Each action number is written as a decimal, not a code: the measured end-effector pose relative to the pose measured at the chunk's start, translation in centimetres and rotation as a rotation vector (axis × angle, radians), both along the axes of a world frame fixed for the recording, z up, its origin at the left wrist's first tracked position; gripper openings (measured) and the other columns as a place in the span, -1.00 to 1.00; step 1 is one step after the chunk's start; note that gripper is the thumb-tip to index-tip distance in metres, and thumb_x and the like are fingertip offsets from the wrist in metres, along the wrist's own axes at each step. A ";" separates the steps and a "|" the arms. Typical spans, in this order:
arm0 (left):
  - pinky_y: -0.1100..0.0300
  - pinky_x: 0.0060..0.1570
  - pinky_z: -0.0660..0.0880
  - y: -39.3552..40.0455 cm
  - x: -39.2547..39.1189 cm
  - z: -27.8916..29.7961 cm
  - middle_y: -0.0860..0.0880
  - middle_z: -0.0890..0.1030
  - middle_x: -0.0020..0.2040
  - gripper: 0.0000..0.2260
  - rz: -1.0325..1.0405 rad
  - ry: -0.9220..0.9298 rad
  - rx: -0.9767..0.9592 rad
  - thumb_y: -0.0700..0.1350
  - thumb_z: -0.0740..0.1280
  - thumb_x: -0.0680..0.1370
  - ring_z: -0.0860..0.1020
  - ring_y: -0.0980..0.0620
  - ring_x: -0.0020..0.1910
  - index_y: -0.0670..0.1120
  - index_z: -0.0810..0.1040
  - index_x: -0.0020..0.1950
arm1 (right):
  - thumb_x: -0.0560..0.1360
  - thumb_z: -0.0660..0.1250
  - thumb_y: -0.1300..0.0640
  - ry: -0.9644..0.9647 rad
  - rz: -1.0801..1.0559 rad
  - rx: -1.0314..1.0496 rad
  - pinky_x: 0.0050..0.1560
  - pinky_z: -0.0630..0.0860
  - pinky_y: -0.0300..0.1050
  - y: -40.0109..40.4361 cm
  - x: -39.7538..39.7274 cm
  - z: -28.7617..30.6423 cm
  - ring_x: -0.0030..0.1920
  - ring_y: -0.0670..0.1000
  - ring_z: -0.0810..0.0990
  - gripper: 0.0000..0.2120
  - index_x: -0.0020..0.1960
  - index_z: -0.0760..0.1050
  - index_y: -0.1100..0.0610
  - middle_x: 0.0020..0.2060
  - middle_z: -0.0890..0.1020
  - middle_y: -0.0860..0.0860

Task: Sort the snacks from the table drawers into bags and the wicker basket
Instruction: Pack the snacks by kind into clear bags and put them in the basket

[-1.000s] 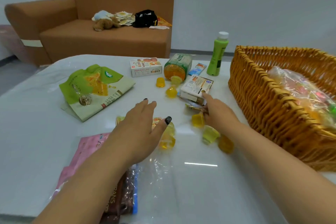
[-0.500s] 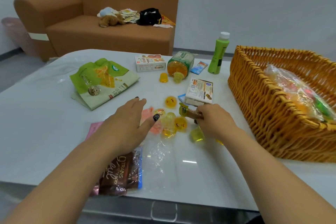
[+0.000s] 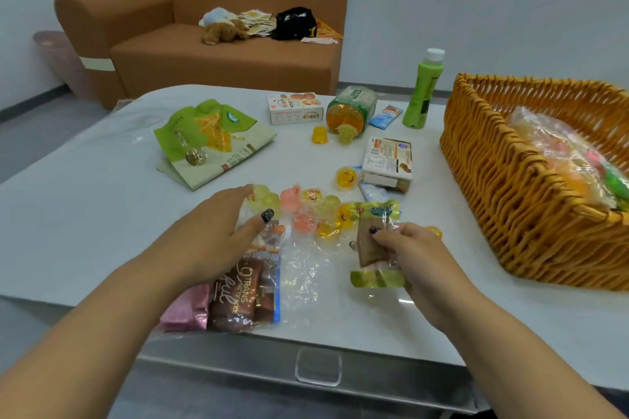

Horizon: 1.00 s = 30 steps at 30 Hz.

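My right hand (image 3: 413,250) pinches a brown snack packet with yellow-green ends (image 3: 372,241) just above the table. My left hand (image 3: 218,231) lies flat with straight fingers on a clear plastic bag (image 3: 303,269) that holds brown chocolate bars (image 3: 243,286) and pink packets (image 3: 185,309). Several small jelly cups (image 3: 308,211) in yellow, green and pink lie between the hands. The wicker basket (image 3: 503,187) stands at the right with a clear bag of sweets (image 3: 561,160) inside.
On the table (image 3: 85,214) farther back lie a green snack pouch (image 3: 211,139), a white box (image 3: 294,109), a tipped jelly jar (image 3: 350,110), a green bottle (image 3: 423,88) and a second box (image 3: 388,160). A drawer handle (image 3: 318,367) shows at the front edge. A brown sofa (image 3: 218,58) stands behind.
My right hand has picked the brown packet off the table and drawn it toward me. My left hand has settled onto the clear bag. The view has pulled back from the table.
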<state>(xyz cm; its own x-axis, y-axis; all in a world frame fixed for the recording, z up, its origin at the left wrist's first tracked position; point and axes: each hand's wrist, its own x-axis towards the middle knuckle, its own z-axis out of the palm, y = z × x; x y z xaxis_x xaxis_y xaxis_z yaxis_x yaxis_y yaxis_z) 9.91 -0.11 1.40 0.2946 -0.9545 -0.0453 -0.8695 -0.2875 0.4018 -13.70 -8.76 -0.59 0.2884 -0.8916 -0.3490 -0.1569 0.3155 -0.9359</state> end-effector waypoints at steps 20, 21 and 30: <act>0.45 0.35 -0.24 5.9 3.5 -5.8 0.34 -0.25 0.44 -0.35 -0.034 -0.010 -0.050 0.44 -0.21 0.43 -0.26 0.40 0.44 0.23 -0.25 0.46 | 0.53 0.23 0.39 -0.142 0.456 0.194 -0.24 0.56 -0.11 1.0 6.2 -0.7 -0.27 0.02 0.60 -0.82 -0.08 0.59 0.24 -0.24 0.66 0.07; 0.45 0.35 -0.25 5.8 3.4 -5.8 0.32 -0.25 0.45 -0.37 -0.034 -0.011 -0.047 0.42 -0.20 0.49 -0.26 0.39 0.44 0.20 -0.24 0.49 | 0.53 0.24 0.36 -0.109 0.459 0.177 -0.24 0.53 -0.11 0.9 6.5 -0.4 -0.29 0.01 0.59 -0.82 -0.13 0.58 0.21 -0.30 0.65 0.04; 0.43 0.36 -0.23 5.8 3.9 -6.0 0.32 -0.23 0.47 -0.34 -0.036 0.003 -0.043 0.39 -0.15 0.54 -0.27 0.42 0.42 0.14 -0.19 0.57 | 0.53 0.26 0.23 0.071 0.468 0.236 -0.47 0.31 -0.23 -0.2 7.5 -0.8 -0.41 -0.04 0.36 -0.87 -0.18 0.54 0.16 -0.33 0.48 0.04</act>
